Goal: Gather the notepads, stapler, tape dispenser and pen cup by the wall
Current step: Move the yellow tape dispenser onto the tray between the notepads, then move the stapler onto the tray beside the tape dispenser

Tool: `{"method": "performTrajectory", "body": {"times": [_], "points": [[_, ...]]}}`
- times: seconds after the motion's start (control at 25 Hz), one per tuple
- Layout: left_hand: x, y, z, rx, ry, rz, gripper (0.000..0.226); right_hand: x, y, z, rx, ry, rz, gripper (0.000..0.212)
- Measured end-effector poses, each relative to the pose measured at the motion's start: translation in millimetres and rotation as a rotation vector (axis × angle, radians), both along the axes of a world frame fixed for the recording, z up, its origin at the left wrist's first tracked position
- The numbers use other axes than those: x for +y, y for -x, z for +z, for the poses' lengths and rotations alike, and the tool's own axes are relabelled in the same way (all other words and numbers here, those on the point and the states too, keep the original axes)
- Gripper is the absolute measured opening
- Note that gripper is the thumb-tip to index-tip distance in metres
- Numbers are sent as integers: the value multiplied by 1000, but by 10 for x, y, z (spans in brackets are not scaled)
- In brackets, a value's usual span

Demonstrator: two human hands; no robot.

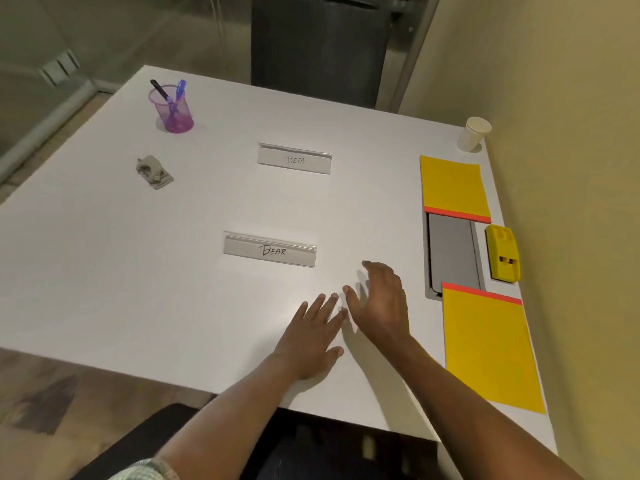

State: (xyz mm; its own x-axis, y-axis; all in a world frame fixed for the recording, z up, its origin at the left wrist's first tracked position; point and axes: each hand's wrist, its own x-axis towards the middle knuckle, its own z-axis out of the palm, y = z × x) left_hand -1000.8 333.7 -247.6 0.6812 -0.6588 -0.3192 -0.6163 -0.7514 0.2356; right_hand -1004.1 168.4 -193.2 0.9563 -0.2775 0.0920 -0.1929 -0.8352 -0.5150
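pen cup [172, 110] looks light and tippy (mesh sides), I'd grab it low; left hand [311, 336] and right hand [381, 303] both loose, empty.

The left hand [311, 337] and right hand [381, 306] are bare, and both forearms are uncovered along all that shows. Near the left elbow is the edge of a sleeve [152, 470], light cloth with a mottled grey-green pattern, too blurred to make out further.
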Motion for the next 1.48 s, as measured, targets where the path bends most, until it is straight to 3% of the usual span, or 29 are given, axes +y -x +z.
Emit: {"method": "performTrajectory", "body": {"times": [0.32,0.56,0.76,1.2,1.48], "points": [[1371,-217,294,-22,-54,85,67,1263,-271,82,-14,-60,218,54],[2218,-443,136,-96,-119,240,69,1971,-524,22,18,-71,295,47],[2716,-535,-114,-167,-49,383,67,2449,-837,-35,45,-78,371,47],[2861,-483,-408,-258,101,378,70,3254,-2153,-233,139,17,481,52],[2856,-487,-427,-259,136,393,68,3617,-3179,-285,194,68,421,71]]}}
